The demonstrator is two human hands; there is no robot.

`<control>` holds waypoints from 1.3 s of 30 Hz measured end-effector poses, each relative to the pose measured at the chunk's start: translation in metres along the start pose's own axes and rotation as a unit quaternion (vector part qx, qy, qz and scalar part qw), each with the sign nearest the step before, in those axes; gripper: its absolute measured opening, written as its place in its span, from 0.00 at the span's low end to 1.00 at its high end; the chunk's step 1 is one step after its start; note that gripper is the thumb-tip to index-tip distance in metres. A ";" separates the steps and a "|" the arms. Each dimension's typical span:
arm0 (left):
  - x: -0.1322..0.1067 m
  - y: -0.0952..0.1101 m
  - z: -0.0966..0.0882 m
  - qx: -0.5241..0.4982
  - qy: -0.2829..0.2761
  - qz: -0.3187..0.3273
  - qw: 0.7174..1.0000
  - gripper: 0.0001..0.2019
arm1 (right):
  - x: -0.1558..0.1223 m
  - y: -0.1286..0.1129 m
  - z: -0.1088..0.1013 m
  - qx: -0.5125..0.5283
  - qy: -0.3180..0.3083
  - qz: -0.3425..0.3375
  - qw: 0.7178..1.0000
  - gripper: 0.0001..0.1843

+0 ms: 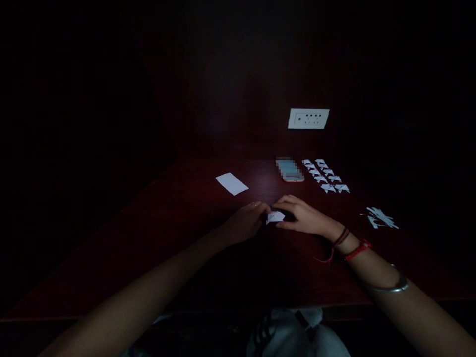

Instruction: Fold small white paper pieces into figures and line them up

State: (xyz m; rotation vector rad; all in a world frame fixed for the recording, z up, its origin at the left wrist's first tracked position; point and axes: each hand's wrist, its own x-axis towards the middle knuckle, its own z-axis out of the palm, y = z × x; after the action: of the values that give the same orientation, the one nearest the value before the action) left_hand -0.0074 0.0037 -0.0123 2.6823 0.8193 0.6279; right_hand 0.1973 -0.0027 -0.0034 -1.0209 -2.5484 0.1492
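A small folded piece of white paper (pixel 275 216) lies on the dark red table between my two hands, with creased, pointed corners. At its left edge, my left hand (pixel 246 221) has curled fingers pressed together on the paper, and a ring shows on one finger. From the right, my right hand (pixel 303 216) reaches around the paper, thumb at the near side and fingers at the far side. The fingertips partly hide the paper's edges. Beyond my left hand lies a flat white sheet of paper (pixel 232 183).
A phone (pixel 290 169) with a lit, blurred screen lies farther back. Beside it, several small folded paper pieces (pixel 327 188) stand in two rows. White paper strips (pixel 382 218) are heaped at the right. A socket panel (pixel 308 119) is on the back wall.
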 end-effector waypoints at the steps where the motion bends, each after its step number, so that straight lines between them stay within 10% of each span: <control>1: 0.001 0.000 0.001 -0.016 0.010 -0.008 1.000 0.16 | 0.001 0.000 0.002 0.003 -0.004 0.002 1.000 0.22; 12: 0.004 -0.019 0.000 0.002 0.113 -0.049 0.992 0.15 | 0.003 0.003 -0.002 -0.037 0.071 0.103 0.992 0.20; 21: 0.001 -0.027 0.003 0.044 0.101 -0.047 0.993 0.15 | 0.000 0.007 -0.042 0.006 -0.022 0.049 0.999 0.20; 25: 0.001 -0.031 0.003 0.044 0.098 -0.041 0.993 0.16 | 0.013 -0.003 -0.030 -0.005 -0.106 0.092 0.990 0.37; 33: -0.003 -0.036 -0.002 0.056 0.093 -0.029 0.994 0.14 | 0.038 -0.030 -0.010 -0.158 -0.139 0.230 0.950 0.25; 39: -0.003 -0.036 -0.003 0.058 0.094 -0.034 0.993 0.14 | 0.037 -0.013 -0.030 -0.060 -0.126 0.094 0.986 0.18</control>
State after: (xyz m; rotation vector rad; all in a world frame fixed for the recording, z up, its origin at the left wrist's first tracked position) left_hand -0.0283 0.0313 -0.0239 2.7145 1.0206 0.8525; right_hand 0.1763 0.0115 0.0388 -1.3676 -2.7084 0.1884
